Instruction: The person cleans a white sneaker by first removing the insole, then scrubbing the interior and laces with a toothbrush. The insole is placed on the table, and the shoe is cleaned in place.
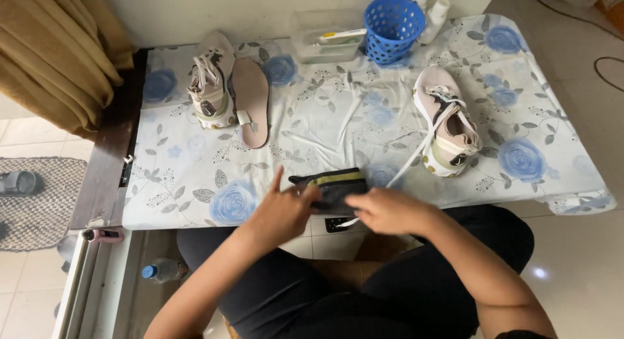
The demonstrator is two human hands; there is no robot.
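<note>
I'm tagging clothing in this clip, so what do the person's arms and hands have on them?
Both arms are bare from what shows down to the wrist. The left hand and right hand wear no gloves, and no rings, watch or bracelets can be made out. A dark edge at the frame's bottom right may be a sleeve.

Insole (251, 101) right of left shoe (210, 80); basket (392, 20) behind right shoe (447, 121); pouch (333, 187) at table (195, 183) front edge.

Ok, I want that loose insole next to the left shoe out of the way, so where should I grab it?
Pinch the insole at its near narrow end, from the front table edge. It lies flat, lengthwise away from you, shoe tight on its left, right side free.
</note>
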